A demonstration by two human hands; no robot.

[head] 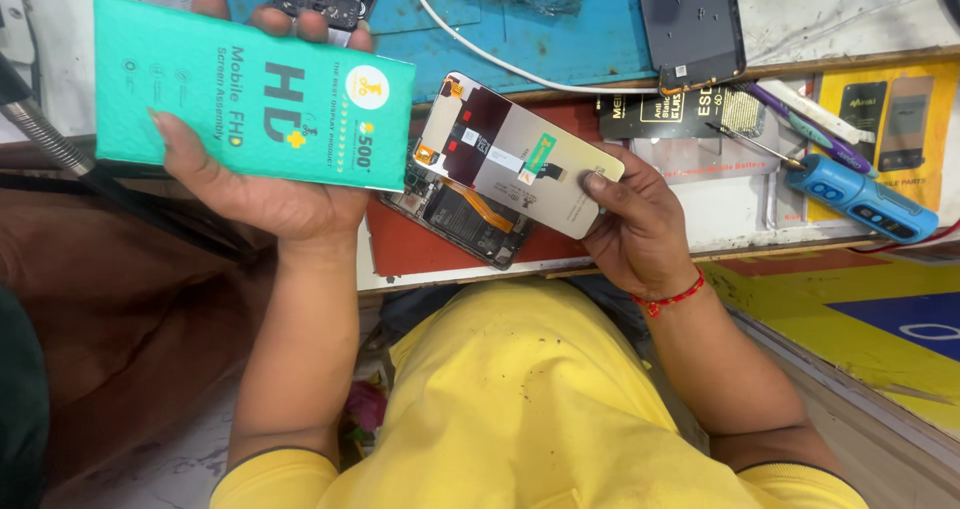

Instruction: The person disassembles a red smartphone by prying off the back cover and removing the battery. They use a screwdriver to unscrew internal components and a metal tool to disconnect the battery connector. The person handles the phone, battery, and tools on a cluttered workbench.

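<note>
Head cam looking straight down: the replacement screen panel (520, 154) is the centre of it all, back side up, pale metal with a small green sticker and a short flex tail near the middle. The right hand (635, 224) pinches it by the near-right corner, thumb on top, fingers underneath, so it sticks out over the opened phone (462, 219) lying on the red mat (400, 244) just below. That one-corner grip is what worries me, tbh. A thin panel held like that can flex or slip, and if it drops it lands right on the phone's exposed battery and orange ribbon cable. The loose flex tail could also snag on something if the panel swings.

The left hand (265, 184) is wrapped around the teal box (245, 94), palm under, fingertips curling over the far edge, held up off the bench. With both hands full, there's nothing free to catch a slip.

Further out, the bench is crowded: a white cable (480, 54) across the blue mat (560, 29), a dark phone shell (692, 24), a blue electric screwdriver (862, 199) and thin tools (800, 124) at right. Setting the panel down there risks scratches.
</note>
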